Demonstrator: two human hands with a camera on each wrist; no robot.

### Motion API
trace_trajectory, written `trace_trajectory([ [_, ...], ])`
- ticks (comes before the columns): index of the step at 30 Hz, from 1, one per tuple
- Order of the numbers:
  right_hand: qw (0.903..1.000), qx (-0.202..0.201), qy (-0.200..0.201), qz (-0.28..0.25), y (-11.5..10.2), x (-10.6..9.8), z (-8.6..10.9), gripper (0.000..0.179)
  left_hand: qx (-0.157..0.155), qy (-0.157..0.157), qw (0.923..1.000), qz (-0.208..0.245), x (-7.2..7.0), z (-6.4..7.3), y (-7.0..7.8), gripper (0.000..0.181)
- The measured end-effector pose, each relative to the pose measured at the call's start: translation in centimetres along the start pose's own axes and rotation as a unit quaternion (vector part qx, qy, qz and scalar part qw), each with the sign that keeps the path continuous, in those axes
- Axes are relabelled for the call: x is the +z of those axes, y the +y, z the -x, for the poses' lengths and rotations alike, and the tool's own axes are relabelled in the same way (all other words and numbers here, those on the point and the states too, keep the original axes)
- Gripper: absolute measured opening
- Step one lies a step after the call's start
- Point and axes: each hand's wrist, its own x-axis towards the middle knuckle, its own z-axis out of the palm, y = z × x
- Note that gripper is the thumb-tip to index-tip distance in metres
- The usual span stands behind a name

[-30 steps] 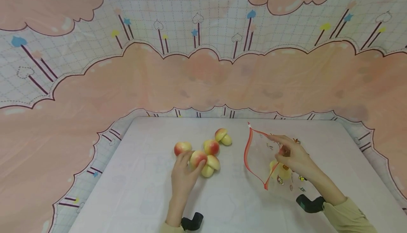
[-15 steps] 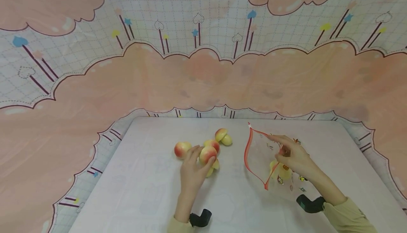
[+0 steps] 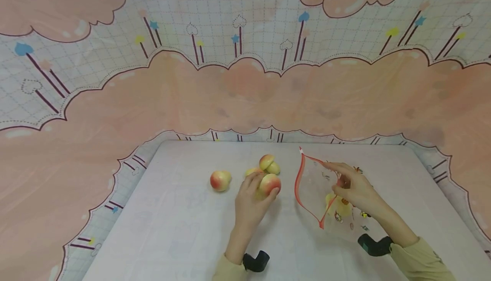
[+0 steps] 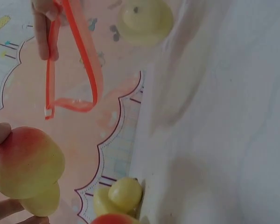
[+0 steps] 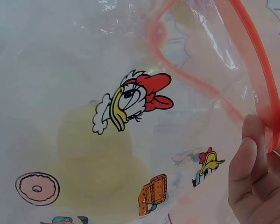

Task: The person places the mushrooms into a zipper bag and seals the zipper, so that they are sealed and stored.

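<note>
My left hand grips a toy mushroom with a red-and-yellow cap, above the white table and left of the bag. In the left wrist view this mushroom shows its pale yellow stem between the fingers. My right hand pinches the red zip rim of a clear zip bag printed with cartoon figures; the bag's mouth gapes toward the left. Through the film a yellow mushroom is visible inside. Another mushroom lies behind my left hand, and one more is partly covered by it.
A further mushroom lies apart on the left of the white table. Each wrist carries a black device. A patterned cloth with peach clouds rises behind the table's far edge.
My left hand has moved right toward the bag with the mushroom in its fingers, now covering the spot where a yellowish mushroom lay. My right hand and the bag stay in place.
</note>
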Motion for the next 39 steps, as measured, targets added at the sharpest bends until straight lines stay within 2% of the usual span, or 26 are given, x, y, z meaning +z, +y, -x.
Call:
trace_trajectory([
  [5,1.0,0.005,-0.001,0.004,0.0,0.0,0.0,0.06,0.023,0.001,0.9996,-0.016,1.0,-0.2,0.8,0.043],
  [9,1.0,0.006,-0.001,0.007,-0.1,0.0,-0.1,0.061,0.025,-0.008,0.9996,-0.013,1.6,-0.5,1.3,0.043],
  [19,0.9999,-0.001,0.002,0.011,0.0,-0.1,-0.1,0.059,0.004,-0.067,0.9977,0.008,2.5,-1.1,2.7,0.043],
  [28,0.9998,0.014,-0.004,0.01,-0.2,0.0,-0.2,0.062,0.033,-0.122,0.9917,-0.02,3.3,-1.5,3.5,0.044],
  [30,0.9998,0.013,-0.003,0.011,-0.2,0.0,-0.2,0.061,0.052,-0.13,0.9897,-0.028,3.6,-1.5,3.6,0.044],
  [34,0.9999,0.006,-0.001,0.01,-0.2,0.0,-0.1,0.06,0.117,-0.124,0.9847,-0.035,4.1,-1.7,3.8,0.045],
  [37,0.9999,0.001,-0.001,0.01,-0.2,-0.1,-0.2,0.06,0.165,-0.12,0.9784,-0.032,4.5,-1.8,3.8,0.045],
  [39,0.9999,-0.001,-0.001,0.012,-0.2,-0.1,-0.2,0.06,0.184,-0.126,0.9744,-0.029,4.6,-1.8,3.7,0.045],
])
